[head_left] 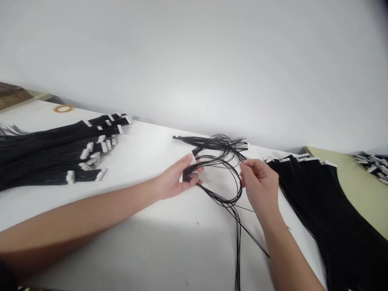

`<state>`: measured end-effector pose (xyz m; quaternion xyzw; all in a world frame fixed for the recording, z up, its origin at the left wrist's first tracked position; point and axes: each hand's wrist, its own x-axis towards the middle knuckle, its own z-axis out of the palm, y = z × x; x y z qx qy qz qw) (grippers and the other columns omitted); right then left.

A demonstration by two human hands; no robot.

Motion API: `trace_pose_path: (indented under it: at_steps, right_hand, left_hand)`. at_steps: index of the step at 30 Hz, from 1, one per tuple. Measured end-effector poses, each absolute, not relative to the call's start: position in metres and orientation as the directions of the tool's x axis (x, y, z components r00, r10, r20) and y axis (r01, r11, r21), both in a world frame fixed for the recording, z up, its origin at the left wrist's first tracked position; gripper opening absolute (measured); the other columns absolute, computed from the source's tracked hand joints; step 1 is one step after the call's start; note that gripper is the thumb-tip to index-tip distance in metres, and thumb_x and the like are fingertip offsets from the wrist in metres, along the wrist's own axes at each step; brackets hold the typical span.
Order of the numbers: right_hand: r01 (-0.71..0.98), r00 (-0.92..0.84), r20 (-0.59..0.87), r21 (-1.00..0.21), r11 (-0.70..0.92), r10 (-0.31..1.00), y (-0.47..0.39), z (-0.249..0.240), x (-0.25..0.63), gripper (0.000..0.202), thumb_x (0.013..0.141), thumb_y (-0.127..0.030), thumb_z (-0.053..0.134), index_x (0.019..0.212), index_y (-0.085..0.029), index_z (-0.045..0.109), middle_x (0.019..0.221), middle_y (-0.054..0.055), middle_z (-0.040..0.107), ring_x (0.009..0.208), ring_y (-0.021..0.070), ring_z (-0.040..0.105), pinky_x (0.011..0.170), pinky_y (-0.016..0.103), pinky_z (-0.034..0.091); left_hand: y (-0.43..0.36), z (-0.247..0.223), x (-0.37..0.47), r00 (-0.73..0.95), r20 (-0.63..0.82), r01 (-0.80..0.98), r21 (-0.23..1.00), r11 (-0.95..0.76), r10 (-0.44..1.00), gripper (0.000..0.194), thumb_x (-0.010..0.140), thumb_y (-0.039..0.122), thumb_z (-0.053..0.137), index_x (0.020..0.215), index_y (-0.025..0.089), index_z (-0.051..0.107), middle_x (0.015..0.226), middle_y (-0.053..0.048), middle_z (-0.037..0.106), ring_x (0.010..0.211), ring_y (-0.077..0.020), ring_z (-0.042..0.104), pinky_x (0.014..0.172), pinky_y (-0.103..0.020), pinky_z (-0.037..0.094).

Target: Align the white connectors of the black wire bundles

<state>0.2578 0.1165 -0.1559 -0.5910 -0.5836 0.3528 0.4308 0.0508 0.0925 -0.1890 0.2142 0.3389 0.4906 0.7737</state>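
- Left hand (174,180): thumb and fingers closed, gripping a white connector (193,158) at the end of some black wires (227,202).
- Those wires sat mid-table, between the two hands; they looped right from the left hand, with several tails running down toward the near side.
- Right hand (261,182): fingers curled shut, tips bunched at the loop's right edge. Couldn't tell if a strand was pinched.
- Second black bundle (194,140) lay just behind, near the wall (194,60); some looped wires overlapped it in view.
- Left pile (45,157): black wires with white connectors, mostly at their right ends, well apart from the loop.
- Right pile (327,202): black wires fanned toward the near edge, white connectors at the far end.
- White table (145,238) under it all; more white connectors (374,165) at far right.
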Motion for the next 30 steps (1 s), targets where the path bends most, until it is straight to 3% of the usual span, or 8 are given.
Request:
trace_pose_path:
  at_steps: [3,6,9,14,24,30]
  right_hand:
    - [0.205,-0.211,-0.215,-0.963,-0.172,0.954,0.116,-0.155,0.253,0.018,0.074,-0.033,0.063,0.072,-0.016,0.060,0.058,-0.002,0.053,0.047,0.0107,0.047,0.044,0.022,0.038]
    - [0.215,-0.443,-0.262,-0.959,-0.182,0.858,0.109,-0.154,0.246,0.021,0.076,-0.037,0.064,0.072,-0.016,0.061,0.056,-0.002,0.051,0.048,0.0095,0.045,0.046,0.022,0.036]
    - [0.346,-0.511,-0.135,-0.936,0.059,0.849,0.099,-0.158,0.238,0.012,0.079,-0.031,0.062,0.077,-0.019,0.065,0.063,-0.001,0.057,0.055,0.0103,0.048,0.050,0.021,0.037]
    - [0.528,-0.548,0.080,-0.739,0.418,0.833,0.090,-0.171,0.232,0.005,0.081,-0.026,0.059,0.078,-0.025,0.063,0.076,-0.003,0.060,0.060,0.0106,0.050,0.054,0.022,0.037]
    - [0.673,-0.572,0.253,-0.399,0.623,0.780,0.088,-0.176,0.229,0.015,0.086,-0.022,0.050,0.092,-0.026,0.063,0.082,-0.001,0.062,0.073,0.0144,0.056,0.055,0.022,0.034]
    - [0.658,-0.633,0.412,-0.161,0.736,0.656,0.086,-0.178,0.224,0.017,0.087,-0.016,0.046,0.088,-0.020,0.063,0.077,0.000,0.062,0.063,0.0134,0.054,0.049,0.024,0.028]
  left_hand:
    - [0.093,-0.188,0.051,0.259,-0.335,-0.637,0.646,0.421,0.906,0.022,0.088,0.042,0.047,0.090,0.020,0.051,0.076,0.002,0.056,0.046,-0.0052,0.044,0.075,-0.031,0.049]
    - [0.092,-0.188,0.051,0.284,-0.315,-0.631,0.650,0.424,0.906,0.025,0.087,0.044,0.048,0.089,0.019,0.052,0.077,0.001,0.055,0.050,-0.0071,0.048,0.076,-0.033,0.049]
    - [0.091,-0.189,0.051,0.310,-0.314,-0.624,0.645,0.441,0.897,0.026,0.086,0.044,0.049,0.089,0.018,0.053,0.079,-0.002,0.055,0.062,-0.0121,0.055,0.075,-0.034,0.048]
    - [0.091,-0.190,0.051,0.318,-0.309,-0.663,0.603,0.443,0.896,0.026,0.087,0.043,0.049,0.086,0.017,0.053,0.078,-0.004,0.056,0.075,-0.0162,0.057,0.077,-0.035,0.047]
    - [0.091,-0.188,0.052,0.344,-0.346,-0.707,0.516,0.483,0.873,0.024,0.085,0.038,0.054,0.084,0.015,0.054,0.082,-0.007,0.059,0.089,-0.0204,0.059,0.084,-0.035,0.045]
    - [0.091,-0.190,0.052,0.341,-0.336,-0.711,0.519,0.475,0.878,0.019,0.084,0.034,0.058,0.085,0.015,0.054,0.083,-0.006,0.058,0.091,-0.0196,0.059,0.085,-0.036,0.045]
